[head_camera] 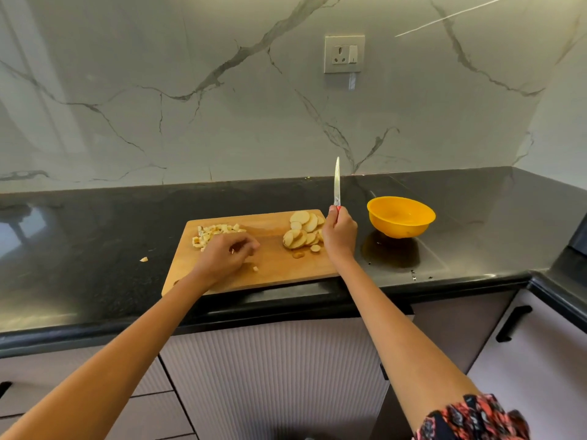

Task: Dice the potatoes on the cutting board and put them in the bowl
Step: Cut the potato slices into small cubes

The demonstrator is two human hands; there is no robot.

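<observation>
A wooden cutting board (273, 265) lies on the black counter. Round potato slices (303, 230) are heaped at its right end and a pile of diced potato (212, 233) sits at its far left. One loose cube (255, 268) lies near the board's middle. My right hand (339, 233) grips a red-handled knife (336, 182) with the blade pointing straight up, just right of the slices. My left hand (227, 255) hovers over the board beside the diced pile, fingers curled; I cannot see anything held in it. An empty yellow bowl (401, 216) stands right of the board.
A stray potato scrap (144, 259) lies on the counter left of the board. The black countertop (95, 249) turns a corner at the right. A wall socket (344, 54) sits on the marble backsplash. Cabinet doors with black handles (513, 323) are below.
</observation>
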